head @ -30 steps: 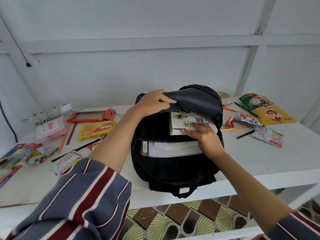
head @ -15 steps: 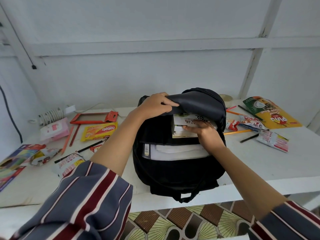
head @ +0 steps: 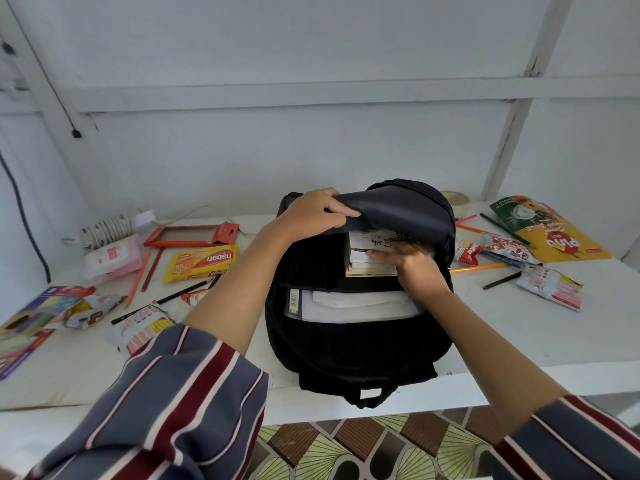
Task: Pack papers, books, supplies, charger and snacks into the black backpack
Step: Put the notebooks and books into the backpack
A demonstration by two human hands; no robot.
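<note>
White-painted boards and slanting beams make up the wall (head: 311, 150) behind a white table (head: 519, 327), and a black cable (head: 45, 71) runs down the wall at far left. Below the table's front edge shows a floor (head: 346, 445) of brown and green patterned tiles.

The black backpack (head: 346, 348) lies on the middle of the table with its mouth gaping towards the camera. The left hand (head: 315, 213) is clamped on the backpack's top flap (head: 398, 209) and holds it raised. Under the flap, the right hand (head: 412, 265) grips the near corner of a stack of books (head: 367, 263) that sits partly inside the opening, the flap overhanging their far end. White papers (head: 356, 304) lie in the compartment just in front of the books.

To the left of the backpack lie a coiled white charger (head: 107, 228), a pink packet (head: 112, 258), a red frame (head: 194, 235), a yellow wafer pack (head: 201, 263), pencils, snack wrappers and a colourful booklet (head: 38, 313). To the right lie more pencils, small snack packets (head: 550, 287) and a large green-and-yellow pouch (head: 547, 226). A roll of tape (head: 455, 199) sits just behind the backpack.
</note>
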